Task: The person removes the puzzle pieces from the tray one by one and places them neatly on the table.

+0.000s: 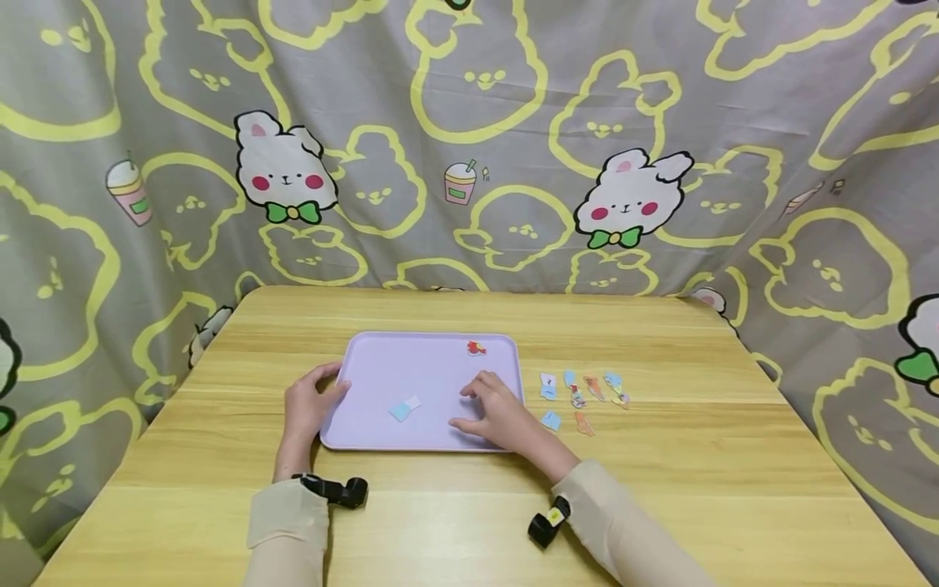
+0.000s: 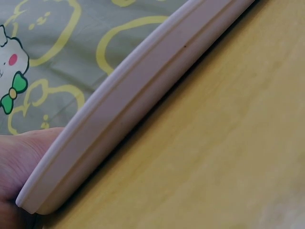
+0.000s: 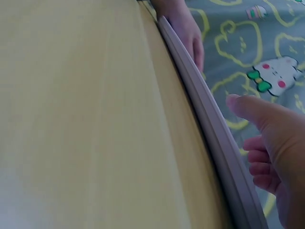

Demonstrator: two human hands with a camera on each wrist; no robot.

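Observation:
A lilac tray (image 1: 421,346) lies on the table. My left hand (image 1: 308,403) holds its left edge, with the thumb over the rim; in the left wrist view the tray's side wall (image 2: 119,100) hides most of that hand. Above the right part of the tray is my right hand (image 1: 495,412), thumb apart from the loosely bent fingers and nothing between them. Left of it, a light blue and white flat picture piece (image 1: 405,408) lies on the tray. Near the tray's back right corner rests a red picture piece (image 1: 477,348).
Several small flat picture pieces lie in two rows on the table right of the tray, among them a blue piece (image 1: 551,421) and an orange piece (image 1: 584,423). The wooden table (image 1: 440,522) ends at a patterned curtain (image 1: 396,81) behind.

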